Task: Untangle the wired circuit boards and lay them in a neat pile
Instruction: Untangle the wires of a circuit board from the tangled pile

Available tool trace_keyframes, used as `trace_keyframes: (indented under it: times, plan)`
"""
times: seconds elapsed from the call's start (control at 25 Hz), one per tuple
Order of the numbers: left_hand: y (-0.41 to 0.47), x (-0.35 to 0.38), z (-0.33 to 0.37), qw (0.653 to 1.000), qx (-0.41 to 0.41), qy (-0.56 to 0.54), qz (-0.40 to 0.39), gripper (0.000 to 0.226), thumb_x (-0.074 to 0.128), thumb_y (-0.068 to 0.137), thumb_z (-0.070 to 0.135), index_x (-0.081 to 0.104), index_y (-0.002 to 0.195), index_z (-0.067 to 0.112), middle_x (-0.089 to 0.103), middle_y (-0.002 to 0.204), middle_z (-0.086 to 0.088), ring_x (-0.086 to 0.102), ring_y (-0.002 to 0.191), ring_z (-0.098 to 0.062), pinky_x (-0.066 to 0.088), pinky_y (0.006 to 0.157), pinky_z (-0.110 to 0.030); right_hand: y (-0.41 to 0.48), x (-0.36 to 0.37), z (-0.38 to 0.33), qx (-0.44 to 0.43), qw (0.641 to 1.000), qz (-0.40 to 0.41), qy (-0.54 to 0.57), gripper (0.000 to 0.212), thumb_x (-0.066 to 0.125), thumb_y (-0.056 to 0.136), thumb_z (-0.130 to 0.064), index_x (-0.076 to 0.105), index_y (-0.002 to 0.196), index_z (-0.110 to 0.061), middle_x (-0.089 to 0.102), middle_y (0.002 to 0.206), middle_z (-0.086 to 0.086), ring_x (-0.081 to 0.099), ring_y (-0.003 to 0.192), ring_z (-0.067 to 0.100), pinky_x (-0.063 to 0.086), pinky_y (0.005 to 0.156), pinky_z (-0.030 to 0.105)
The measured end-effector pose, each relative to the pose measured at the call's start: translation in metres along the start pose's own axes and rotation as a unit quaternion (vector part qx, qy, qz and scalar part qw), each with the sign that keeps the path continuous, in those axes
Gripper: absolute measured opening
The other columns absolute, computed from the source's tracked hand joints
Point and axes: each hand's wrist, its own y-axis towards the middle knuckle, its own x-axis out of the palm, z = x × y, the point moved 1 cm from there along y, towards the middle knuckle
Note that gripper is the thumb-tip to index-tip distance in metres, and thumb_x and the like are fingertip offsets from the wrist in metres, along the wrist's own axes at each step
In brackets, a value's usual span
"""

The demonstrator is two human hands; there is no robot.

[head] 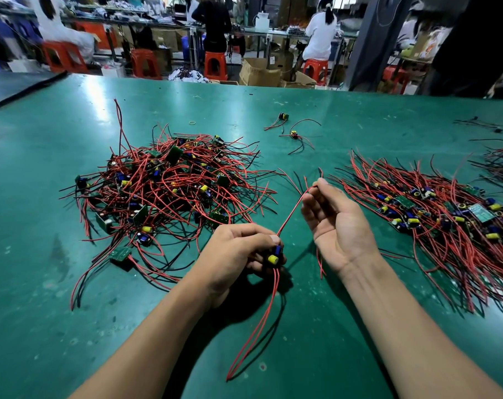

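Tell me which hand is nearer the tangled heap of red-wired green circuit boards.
Left. The left hand lies at the near edge of the tangled heap; the right hand is farther to its right.

We see a green table [302, 105] with scuffed, glossy patches, and a small pale rubber band [192, 122] lying on it toward the far side. Beyond its far edge, orange stools [145, 66] and open cardboard boxes [258, 72] stand on the floor, with cluttered benches [158, 21] behind them. A person in white [320, 33] sits on one stool with their back to us, a person in black [212, 24] sits on another further left, and a dark pillar [371, 41] rises at the right.
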Motion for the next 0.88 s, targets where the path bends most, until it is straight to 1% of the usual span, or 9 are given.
trace_keyframes:
  times: [0.12, 0.24, 0.36, 0.44, 0.52, 0.6, 0.72, 0.8, 0.88]
  plan:
    - [0.000, 0.000, 0.000, 1.000, 0.005, 0.000, 0.009, 0.028, 0.063, 0.085, -0.002, 0.073, 0.063, 0.013, 0.067, 0.065, -0.014, 0.065, 0.067, -0.028, 0.042, 0.046, -0.018, 0.002, -0.002, 0.000, 0.016, 1.000, 0.009, -0.007, 0.012, 0.060, 0.094, -0.007, 0.061, 0.083, -0.008, 0.067, 0.064, 0.001, 0.065, 0.055, 0.008, 0.056, 0.056, 0.020]
    - [0.000, 0.000, -0.001, 1.000, 0.012, -0.006, 0.020, 0.034, 0.058, 0.087, -0.004, 0.072, 0.061, 0.014, 0.068, 0.064, -0.012, 0.064, 0.060, -0.022, 0.041, 0.046, -0.017, -0.001, -0.003, 0.006, 0.062, 0.992, -0.018, -0.106, 0.006, 0.067, 0.089, -0.013, 0.063, 0.085, -0.010, 0.064, 0.069, 0.001, 0.061, 0.053, 0.008, 0.053, 0.050, 0.020]
    - [0.001, -0.001, -0.001, 1.000, 0.017, -0.010, 0.022, 0.038, 0.055, 0.088, -0.004, 0.073, 0.061, 0.016, 0.069, 0.067, -0.011, 0.065, 0.056, -0.018, 0.048, 0.051, -0.021, -0.006, -0.004, 0.014, 0.145, 0.955, -0.133, -0.223, 0.028, 0.074, 0.078, -0.028, 0.071, 0.098, -0.008, 0.060, 0.071, 0.000, 0.051, 0.051, 0.007, 0.047, 0.046, 0.020]
    - [0.002, -0.002, -0.001, 0.999, 0.017, -0.026, 0.021, 0.037, 0.054, 0.089, -0.003, 0.073, 0.063, 0.015, 0.069, 0.068, -0.011, 0.066, 0.056, -0.017, 0.054, 0.058, -0.027, -0.008, -0.006, 0.015, 0.168, 0.930, -0.212, -0.248, 0.030, 0.074, 0.080, -0.025, 0.075, 0.105, -0.009, 0.058, 0.071, -0.001, 0.048, 0.052, 0.006, 0.048, 0.049, 0.020]
    - [0.003, -0.003, -0.002, 0.998, 0.013, -0.057, 0.015, 0.033, 0.055, 0.089, -0.004, 0.072, 0.065, 0.012, 0.068, 0.069, -0.012, 0.067, 0.058, -0.017, 0.058, 0.058, -0.028, -0.007, -0.008, 0.013, 0.164, 0.921, -0.244, -0.255, 0.026, 0.076, 0.080, -0.022, 0.077, 0.104, -0.013, 0.061, 0.072, -0.002, 0.050, 0.055, 0.005, 0.048, 0.054, 0.018]
    - [0.002, -0.004, -0.003, 0.997, 0.006, -0.076, -0.002, 0.026, 0.060, 0.086, -0.001, 0.072, 0.067, 0.011, 0.067, 0.070, -0.011, 0.066, 0.058, -0.016, 0.057, 0.055, -0.026, -0.005, -0.011, 0.010, 0.156, 0.917, -0.258, -0.261, 0.027, 0.079, 0.076, -0.026, 0.079, 0.100, -0.015, 0.064, 0.074, -0.002, 0.053, 0.056, 0.005, 0.048, 0.057, 0.017]
    - [0.002, -0.005, -0.002, 0.995, -0.016, -0.097, -0.024, 0.006, 0.067, 0.070, 0.011, 0.072, 0.068, 0.009, 0.066, 0.070, -0.008, 0.064, 0.056, -0.015, 0.055, 0.054, -0.025, -0.003, -0.015, 0.010, 0.126, 0.913, -0.257, -0.291, 0.026, 0.083, 0.069, -0.030, 0.080, 0.092, -0.017, 0.069, 0.076, -0.001, 0.055, 0.055, 0.006, 0.046, 0.053, 0.015]
    - [0.002, -0.006, -0.001, 0.993, -0.037, -0.107, -0.031, 0.008, 0.066, 0.066, 0.014, 0.071, 0.069, 0.008, 0.064, 0.066, -0.007, 0.063, 0.054, -0.016, 0.054, 0.052, -0.025, -0.003, -0.015, 0.014, 0.097, 0.919, -0.247, -0.290, 0.025, 0.085, 0.066, -0.030, 0.080, 0.087, -0.016, 0.069, 0.073, -0.001, 0.053, 0.054, 0.006, 0.044, 0.050, 0.015]
    - [0.001, -0.006, 0.000, 0.991, -0.061, -0.110, -0.038, 0.010, 0.066, 0.065, 0.016, 0.071, 0.068, 0.008, 0.062, 0.061, -0.009, 0.063, 0.052, -0.016, 0.054, 0.052, -0.024, -0.003, -0.012, 0.019, 0.070, 0.934, -0.235, -0.260, 0.019, 0.085, 0.067, -0.027, 0.079, 0.082, -0.016, 0.065, 0.068, -0.003, 0.051, 0.052, 0.007, 0.042, 0.048, 0.015]
